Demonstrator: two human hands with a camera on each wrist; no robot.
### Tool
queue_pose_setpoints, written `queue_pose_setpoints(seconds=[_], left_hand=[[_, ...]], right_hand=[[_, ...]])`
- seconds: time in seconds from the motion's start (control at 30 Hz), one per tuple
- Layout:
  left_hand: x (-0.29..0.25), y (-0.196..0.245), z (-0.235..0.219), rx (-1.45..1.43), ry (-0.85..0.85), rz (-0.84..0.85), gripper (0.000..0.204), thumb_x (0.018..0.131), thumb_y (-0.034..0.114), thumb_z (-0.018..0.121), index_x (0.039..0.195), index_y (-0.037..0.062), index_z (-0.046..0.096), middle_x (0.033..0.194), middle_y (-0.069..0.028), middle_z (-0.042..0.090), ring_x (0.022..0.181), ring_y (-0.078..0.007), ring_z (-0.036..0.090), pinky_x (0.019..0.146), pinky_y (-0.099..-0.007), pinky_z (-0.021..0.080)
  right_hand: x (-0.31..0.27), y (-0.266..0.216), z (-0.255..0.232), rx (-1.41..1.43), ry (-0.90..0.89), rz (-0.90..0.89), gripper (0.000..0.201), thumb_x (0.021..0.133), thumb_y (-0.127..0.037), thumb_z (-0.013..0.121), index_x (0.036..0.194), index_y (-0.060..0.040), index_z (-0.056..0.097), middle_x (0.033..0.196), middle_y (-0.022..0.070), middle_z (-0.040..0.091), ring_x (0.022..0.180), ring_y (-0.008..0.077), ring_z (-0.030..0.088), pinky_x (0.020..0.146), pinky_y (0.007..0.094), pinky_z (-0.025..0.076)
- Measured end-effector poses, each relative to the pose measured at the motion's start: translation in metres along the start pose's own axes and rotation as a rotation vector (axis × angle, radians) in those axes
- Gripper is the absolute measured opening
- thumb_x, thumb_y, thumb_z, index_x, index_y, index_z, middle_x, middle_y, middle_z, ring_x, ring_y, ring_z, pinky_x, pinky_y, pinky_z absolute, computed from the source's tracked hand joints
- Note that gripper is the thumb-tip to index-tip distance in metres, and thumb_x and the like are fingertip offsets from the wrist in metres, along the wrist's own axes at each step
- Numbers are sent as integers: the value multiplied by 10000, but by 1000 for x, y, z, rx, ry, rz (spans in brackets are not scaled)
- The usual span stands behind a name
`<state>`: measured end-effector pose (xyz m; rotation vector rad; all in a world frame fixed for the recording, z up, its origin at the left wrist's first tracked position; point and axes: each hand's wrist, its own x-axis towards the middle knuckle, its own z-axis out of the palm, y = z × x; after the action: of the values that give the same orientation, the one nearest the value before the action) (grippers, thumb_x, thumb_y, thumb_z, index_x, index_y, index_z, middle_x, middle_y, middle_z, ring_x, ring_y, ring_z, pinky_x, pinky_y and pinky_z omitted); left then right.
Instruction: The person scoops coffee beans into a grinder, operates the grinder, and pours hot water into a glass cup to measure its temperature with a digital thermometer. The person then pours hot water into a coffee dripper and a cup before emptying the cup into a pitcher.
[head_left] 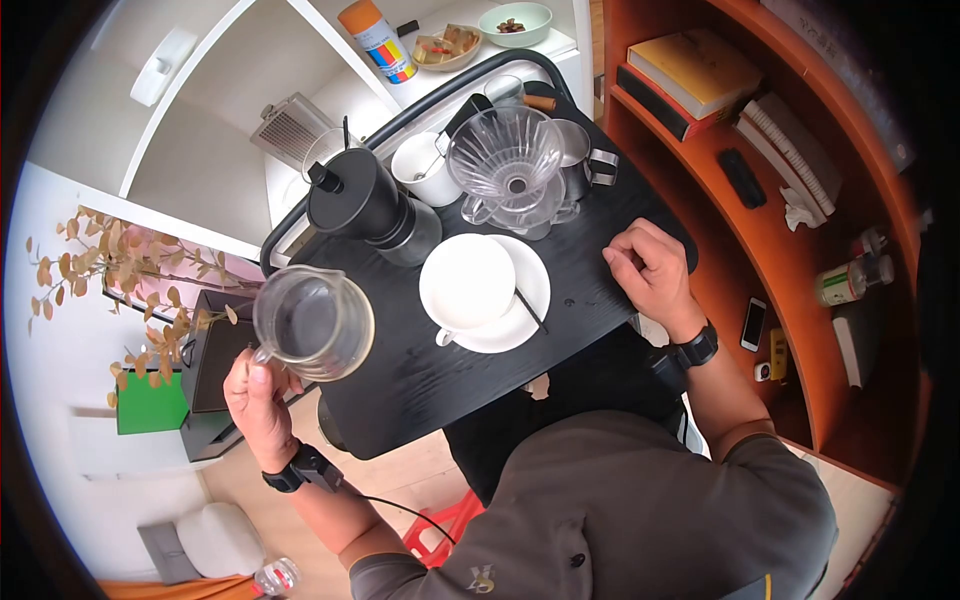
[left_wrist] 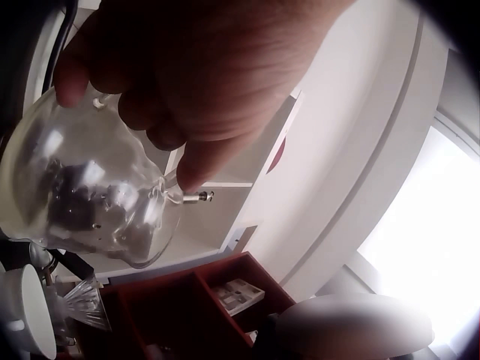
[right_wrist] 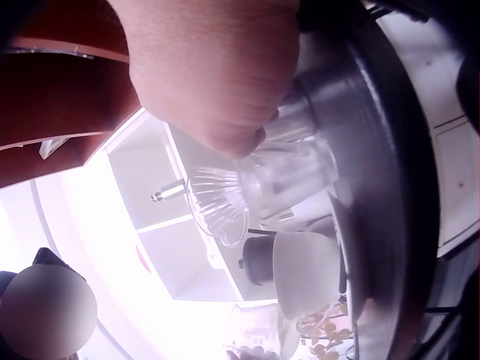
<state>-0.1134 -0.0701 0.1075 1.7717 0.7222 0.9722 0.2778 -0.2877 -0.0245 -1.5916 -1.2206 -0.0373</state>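
My left hand (head_left: 262,405) grips the handle of a clear glass pitcher (head_left: 315,325), raised by the tray table's left side; in the left wrist view the fingers (left_wrist: 161,120) and the pitcher (left_wrist: 90,187) fill the upper left. A white cup (head_left: 467,282) sits on a saucer (head_left: 535,280) with a dark stirrer, at the middle of the black tabletop (head_left: 400,400). Behind the cup stands a clear ribbed dripper (head_left: 505,150) on a glass vessel. My right hand (head_left: 655,275) rests at the table's right edge, fingers loosely curled and holding nothing.
A black grinder-like pot (head_left: 370,205), a white mug (head_left: 425,170) and a metal cup (head_left: 575,160) stand along the back by the rail. White shelves with bowls lie beyond, an orange bookshelf (head_left: 800,250) on the right, a dried-leaf plant (head_left: 150,290) on the left.
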Motion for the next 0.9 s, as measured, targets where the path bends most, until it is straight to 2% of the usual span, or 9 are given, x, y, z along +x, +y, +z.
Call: queue_pose_setpoints(seconds=[0.13,0.33,0.47,0.57,0.6,0.67,0.73,0.8,0.9], left_hand=[[9,20,12,124,-118,-69,427,945,364,683,711,73,474,658,-13,492,587,-109,479,567,-253,399],[20,38,24,254,-234,-118,400,943,334,683,711,71,491,679,-20,541,606,-93,495,581,-235,373],[17,35,15,42,-279,-150,429,945,415,666,768,43,547,636,-20,501,556,-102,484,532,-262,396],[5,27,11,-241,-85,-75,419,969,458,620,932,41,590,625,14,413,536,-96,411,513,-269,401],[3,25,14,-230,-84,-74,419,969,458,620,932,41,590,625,14,413,536,-96,411,513,-269,401],[0,21,19,-654,-29,-11,392,1005,460,556,932,76,585,653,39,377,551,-86,363,522,-249,376],[3,20,22,-674,-130,91,377,1034,465,495,872,131,558,675,53,362,562,-76,329,527,-218,338],[-3,23,31,-886,72,130,384,1039,480,485,807,174,504,680,58,369,563,-57,315,527,-197,309],[4,28,34,-995,18,185,396,1041,491,481,774,198,475,669,67,359,537,-52,279,537,-190,289]], right_hand=[[-3,5,-2,19,-43,1,75,849,-15,682,803,8,627,749,57,558,576,124,518,528,260,396],[-3,6,-5,37,-38,-20,68,840,-1,681,801,9,625,740,61,557,565,130,528,520,263,401],[-2,6,-5,61,-24,-30,68,832,4,683,800,9,624,736,64,558,559,135,536,516,266,406],[-2,5,-4,56,17,-10,120,811,-67,722,756,-43,618,665,62,526,558,205,532,532,317,409],[-2,5,-4,66,20,-10,120,811,-67,722,756,-43,618,665,62,526,558,205,532,532,317,409],[-2,5,-4,56,16,-14,120,811,-68,721,755,-44,618,663,61,525,556,204,530,530,318,405],[-2,5,-4,65,15,-25,116,808,-65,720,757,-42,619,668,60,525,554,200,530,532,316,402],[-2,2,-4,71,20,-2,111,807,-59,717,760,-40,619,674,59,524,550,196,527,532,311,398],[-1,1,-3,92,20,-6,107,804,-42,714,763,-29,615,679,62,522,547,190,525,533,306,394]])
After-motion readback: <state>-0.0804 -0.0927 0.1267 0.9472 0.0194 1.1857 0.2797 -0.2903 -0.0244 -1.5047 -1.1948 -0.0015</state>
